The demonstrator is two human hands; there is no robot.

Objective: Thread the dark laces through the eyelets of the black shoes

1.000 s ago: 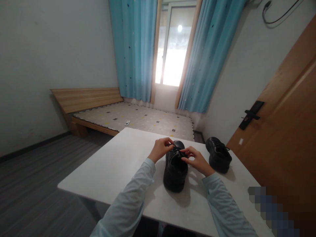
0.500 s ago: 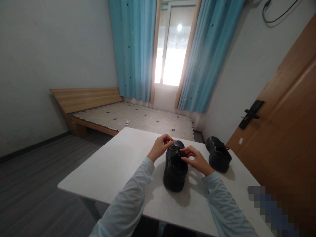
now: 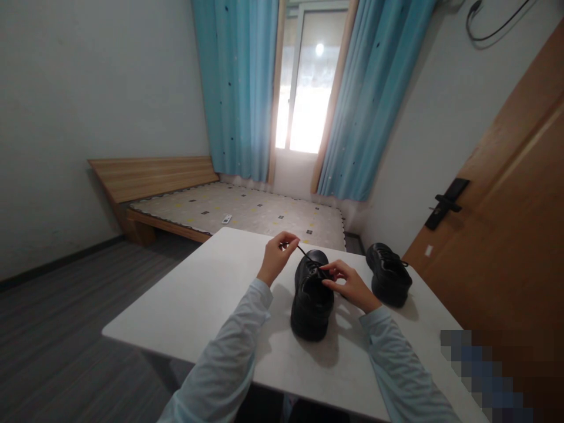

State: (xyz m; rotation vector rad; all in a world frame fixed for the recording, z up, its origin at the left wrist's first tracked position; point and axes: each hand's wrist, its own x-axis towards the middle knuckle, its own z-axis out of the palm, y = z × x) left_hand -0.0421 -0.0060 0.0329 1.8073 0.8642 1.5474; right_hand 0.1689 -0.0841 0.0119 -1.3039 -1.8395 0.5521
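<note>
Black shoe (image 3: 312,314) upright on bench (image 3: 185,305), toe pointing away. Left hand (image 3: 277,255) out left of toe, thumb and fingertips pinched together on lace (image 3: 304,252), which runs straight from shoe. Right hand (image 3: 350,285) at shoe's opening, thumb and forefinger slightly apart; cannot tell from here if anything caught between. Looks midway to me: one lace end pulled out, no finished bow visible. Other shoe (image 3: 390,279) farther right, no hand on it; its knot too small to judge.
</note>
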